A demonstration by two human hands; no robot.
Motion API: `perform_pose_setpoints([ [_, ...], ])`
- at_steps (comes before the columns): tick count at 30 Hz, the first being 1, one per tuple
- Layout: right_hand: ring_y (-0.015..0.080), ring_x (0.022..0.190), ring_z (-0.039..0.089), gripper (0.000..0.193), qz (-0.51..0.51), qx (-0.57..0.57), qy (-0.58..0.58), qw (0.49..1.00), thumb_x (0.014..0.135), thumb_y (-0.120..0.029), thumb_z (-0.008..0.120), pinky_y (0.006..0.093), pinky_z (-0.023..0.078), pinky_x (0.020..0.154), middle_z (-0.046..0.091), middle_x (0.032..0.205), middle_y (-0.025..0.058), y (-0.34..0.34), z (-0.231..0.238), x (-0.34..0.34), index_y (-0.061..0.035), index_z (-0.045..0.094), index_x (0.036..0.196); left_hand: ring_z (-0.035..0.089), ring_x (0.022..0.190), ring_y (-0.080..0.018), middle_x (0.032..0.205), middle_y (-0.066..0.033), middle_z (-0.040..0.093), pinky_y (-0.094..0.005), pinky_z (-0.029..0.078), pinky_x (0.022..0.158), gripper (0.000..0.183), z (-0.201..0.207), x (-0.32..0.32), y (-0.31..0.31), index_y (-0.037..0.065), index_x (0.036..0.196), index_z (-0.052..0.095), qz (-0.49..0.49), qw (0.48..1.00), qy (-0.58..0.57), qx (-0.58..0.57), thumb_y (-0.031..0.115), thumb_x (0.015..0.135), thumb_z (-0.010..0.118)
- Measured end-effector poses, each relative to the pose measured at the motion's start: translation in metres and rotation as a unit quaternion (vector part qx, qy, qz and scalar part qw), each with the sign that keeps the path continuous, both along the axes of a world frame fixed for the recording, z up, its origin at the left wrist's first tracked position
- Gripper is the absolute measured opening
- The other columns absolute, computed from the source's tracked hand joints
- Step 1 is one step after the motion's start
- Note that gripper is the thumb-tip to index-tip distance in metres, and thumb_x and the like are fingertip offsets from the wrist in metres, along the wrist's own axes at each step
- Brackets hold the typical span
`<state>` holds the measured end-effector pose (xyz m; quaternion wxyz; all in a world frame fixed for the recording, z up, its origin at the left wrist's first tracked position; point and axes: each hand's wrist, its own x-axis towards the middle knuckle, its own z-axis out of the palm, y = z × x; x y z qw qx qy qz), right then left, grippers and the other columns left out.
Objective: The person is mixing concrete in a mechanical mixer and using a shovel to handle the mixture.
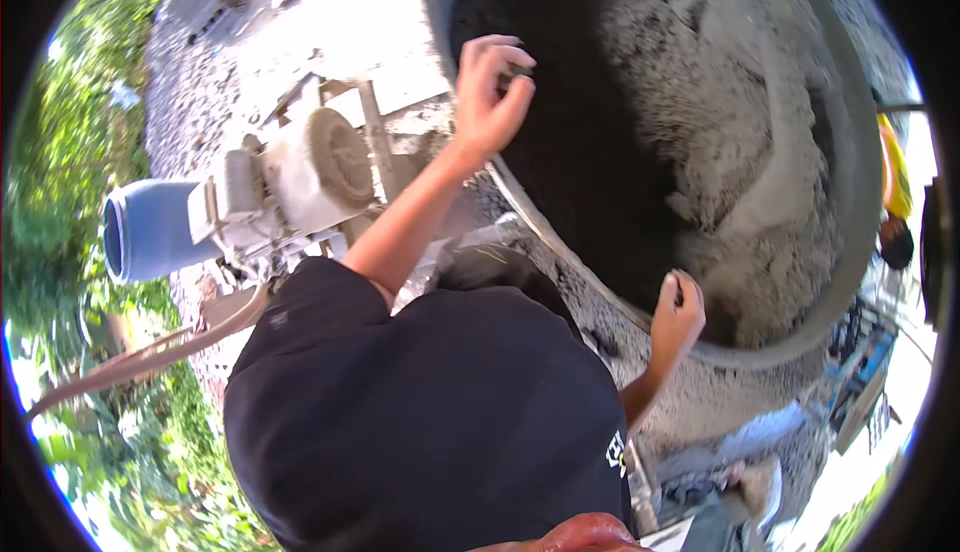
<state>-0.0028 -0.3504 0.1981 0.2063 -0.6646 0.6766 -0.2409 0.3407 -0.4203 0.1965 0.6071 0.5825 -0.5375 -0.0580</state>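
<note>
A wide round grey tub fills the upper right. Inside it a rough heap of grey, sandy mix lies toward the right, and the left part is in dark shadow. My left hand is over the tub's left rim, with its fingers curled toward the thumb. A small dark spot shows between them, and I cannot make out whether it is an object. Lower down, my right hand is at the near rim. Its thumb and fingers are bent together, and anything within them is hidden.
On the left stands a dusty motor-like machine with a belt or hose trailing from it. Beside it lies a blue barrel. A person in a yellow top is beyond the tub at the right. Clutter and a pale block lie lower right.
</note>
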Motion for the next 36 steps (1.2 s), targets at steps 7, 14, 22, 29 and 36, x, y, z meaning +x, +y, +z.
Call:
perform_pose_setpoints([
  [7,0.0233,0.08,0.065,0.022,-0.029,0.06,-0.008,0.998,0.088,-0.018,0.06,0.0311,0.051,0.071,0.066,0.095,0.0129,-0.001,0.002,0.001,0.0,0.065,0.1,0.049,0.097,-0.0156,0.117,-0.0113,0.049,-0.0244,0.042,0.078,0.02,-0.002,0.001,0.002,0.004,0.095,0.058,-0.042,0.994,0.082,0.063,-0.002,0.078,0.051],
  [14,0.023,0.077,0.065,0.025,-0.04,0.089,0.01,0.995,0.089,-0.022,0.06,0.0315,0.05,0.071,0.067,0.094,0.0134,-0.002,0.001,0.0,-0.0005,0.066,0.1,0.049,0.093,-0.012,0.121,-0.0102,0.047,-0.0235,0.043,0.077,0.023,-0.016,0.009,-0.002,0.004,0.1,0.056,-0.05,0.995,0.079,0.021,-0.003,0.08,0.048],
  [22,0.0229,0.075,0.065,0.023,-0.059,0.099,0.007,0.993,0.088,-0.02,0.06,0.0314,0.05,0.07,0.067,0.09,0.015,-0.001,0.008,0.005,-0.0001,0.066,0.098,0.052,0.088,-0.0126,0.124,-0.0127,0.049,-0.0288,0.046,0.074,0.028,-0.026,0.013,-0.002,0.003,0.104,0.055,-0.041,0.984,0.173,-0.024,-0.001,0.08,0.04],
  [29,0.0258,0.075,0.065,0.024,-0.08,0.108,-0.013,0.991,0.087,-0.02,0.06,0.0319,0.05,0.07,0.067,0.089,0.0167,-0.004,0.003,0.004,0.001,0.065,0.097,0.055,0.085,-0.0162,0.123,-0.0188,0.05,-0.0294,0.047,0.072,0.027,-0.02,0.012,-0.004,0.001,0.103,0.054,-0.065,0.97,0.233,-0.03,0.0,0.08,0.04],
  [36,0.0288,0.092,0.063,0.035,0.05,0.291,0.019,0.955,0.088,-0.033,0.057,0.0374,0.048,0.082,0.066,0.102,0.0157,-0.025,0.004,-0.019,-0.0029,0.065,0.105,0.051,0.088,-0.0115,0.123,-0.0123,0.049,-0.0258,0.048,0.074,0.026,-0.021,0.014,-0.001,0.002,0.104,0.054,-0.087,0.975,0.207,0.004,-0.002,0.08,0.043],
])
